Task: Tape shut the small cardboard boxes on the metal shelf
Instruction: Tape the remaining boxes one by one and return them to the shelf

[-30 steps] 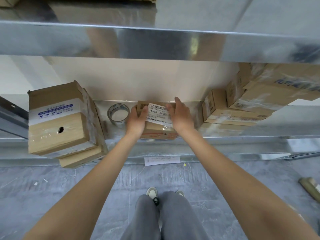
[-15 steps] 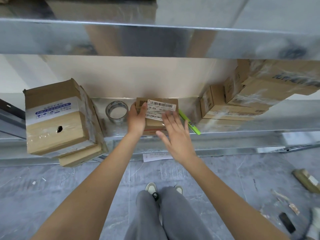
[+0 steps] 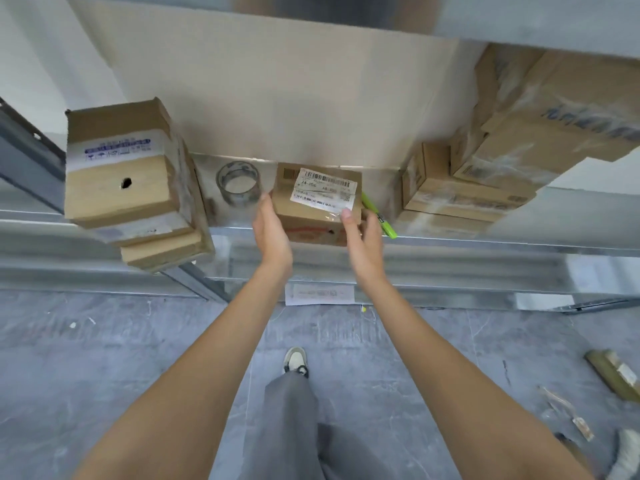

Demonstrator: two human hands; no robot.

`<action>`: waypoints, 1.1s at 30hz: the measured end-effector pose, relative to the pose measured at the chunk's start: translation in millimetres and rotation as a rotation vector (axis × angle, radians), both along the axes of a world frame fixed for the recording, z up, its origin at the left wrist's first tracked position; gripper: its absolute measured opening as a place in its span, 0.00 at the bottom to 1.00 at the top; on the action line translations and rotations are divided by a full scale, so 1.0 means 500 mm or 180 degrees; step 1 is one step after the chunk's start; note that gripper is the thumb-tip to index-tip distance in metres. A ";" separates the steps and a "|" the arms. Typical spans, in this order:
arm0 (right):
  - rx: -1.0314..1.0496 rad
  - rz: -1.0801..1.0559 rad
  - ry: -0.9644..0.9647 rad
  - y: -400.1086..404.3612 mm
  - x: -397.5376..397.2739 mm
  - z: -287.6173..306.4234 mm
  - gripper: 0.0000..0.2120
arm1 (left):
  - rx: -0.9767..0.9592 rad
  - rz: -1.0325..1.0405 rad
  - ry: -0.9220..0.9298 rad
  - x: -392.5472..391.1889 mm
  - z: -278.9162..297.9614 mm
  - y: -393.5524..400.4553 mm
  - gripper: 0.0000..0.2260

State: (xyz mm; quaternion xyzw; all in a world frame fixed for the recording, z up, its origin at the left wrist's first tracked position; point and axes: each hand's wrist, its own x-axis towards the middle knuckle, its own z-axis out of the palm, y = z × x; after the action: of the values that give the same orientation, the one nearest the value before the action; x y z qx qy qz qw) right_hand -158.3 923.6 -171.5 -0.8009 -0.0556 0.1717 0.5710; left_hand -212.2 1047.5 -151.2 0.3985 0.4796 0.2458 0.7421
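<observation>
A small cardboard box (image 3: 313, 216) with a white barcode label sits at the front edge of the metal shelf (image 3: 485, 245), tilted toward me. My left hand (image 3: 273, 232) holds its left side, with the fingers hidden behind and under the box. My right hand (image 3: 363, 240) grips its right front corner, thumb on the clear tape over the label. A roll of clear tape (image 3: 238, 181) stands on the shelf just left of the box, apart from both hands.
A green marker (image 3: 379, 216) lies right of the box. A stack of taped boxes (image 3: 121, 171) overhangs the shelf at left and another stack (image 3: 485, 174) fills the right. An upper shelf hangs overhead. Scraps lie on the grey floor at right.
My right hand came back from hovering in front of the box and now grips its right corner. The box has come forward to the shelf edge and tilted.
</observation>
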 end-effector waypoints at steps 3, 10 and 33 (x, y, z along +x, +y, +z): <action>0.0290 -0.0247 -0.0021 -0.032 -0.046 0.019 0.24 | 0.0306 -0.0057 0.0209 -0.040 0.009 -0.064 0.11; 0.0479 -0.0336 -0.0507 -0.148 -0.124 0.083 0.30 | 0.0740 -0.0019 0.0024 -0.113 0.099 -0.202 0.11; 0.1265 -0.0585 -0.2214 -0.174 -0.066 0.683 0.32 | 0.2165 0.0105 -0.1607 -0.086 0.663 -0.219 0.15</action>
State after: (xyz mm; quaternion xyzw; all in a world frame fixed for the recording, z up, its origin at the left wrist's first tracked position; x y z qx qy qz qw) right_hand -191.0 836.8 170.2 -0.6869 -0.2057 -0.1750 0.6747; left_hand -255.2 938.1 180.3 0.5402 0.1806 0.4918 0.6586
